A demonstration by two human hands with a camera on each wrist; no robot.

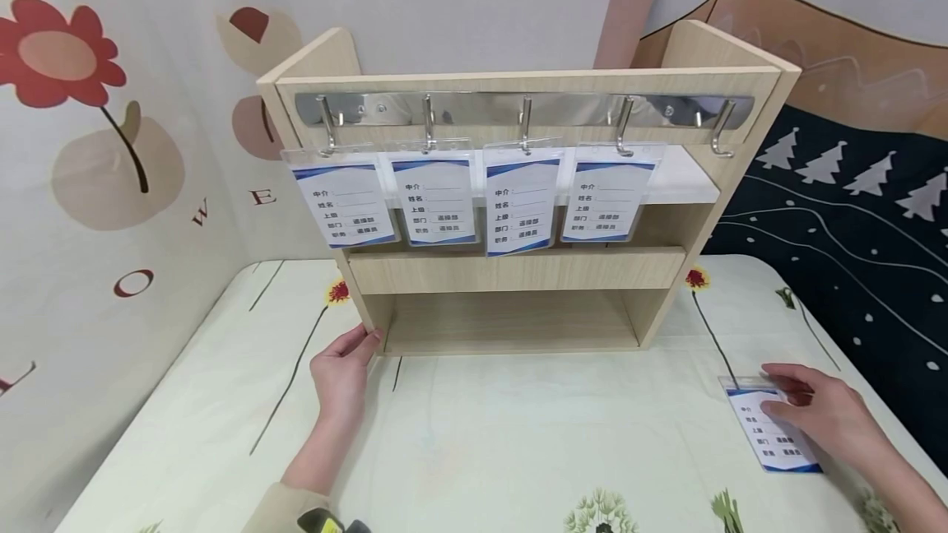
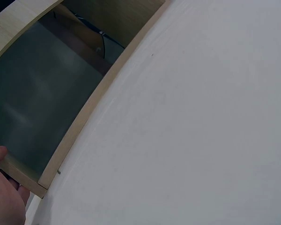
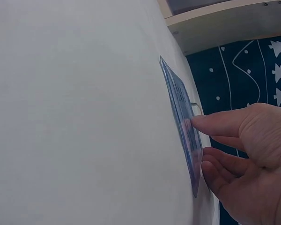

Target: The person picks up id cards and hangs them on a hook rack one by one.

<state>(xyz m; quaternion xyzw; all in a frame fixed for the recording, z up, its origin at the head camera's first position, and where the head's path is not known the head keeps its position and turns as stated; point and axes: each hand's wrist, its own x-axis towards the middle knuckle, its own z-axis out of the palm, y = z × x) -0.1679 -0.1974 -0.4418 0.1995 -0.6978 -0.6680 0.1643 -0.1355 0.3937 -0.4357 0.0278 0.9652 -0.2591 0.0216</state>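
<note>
A light wood shelf unit [image 1: 511, 271] stands on the covered surface, with a metal hook rail [image 1: 489, 108] along its upper front. My left hand [image 1: 342, 375] grips the lower left corner of its side panel, thumb on the inner side, as the left wrist view [image 2: 19, 180] also has it. At the right, a badge in a clear sleeve [image 1: 770, 430] lies on the cloth. My right hand [image 1: 829, 410] is at its upper right part. In the right wrist view the thumb [image 3: 210, 123] touches the badge's face, while the other fingertips are at its edge, spaced from the thumb.
Several similar badges hang in a row from the hooks, one of them a left badge [image 1: 346, 202]; the rightmost hook [image 1: 722, 128] carries none. Patterned cloth [image 1: 511, 426] covers the surface. A printed curtain [image 1: 837, 212] hangs close behind on the right.
</note>
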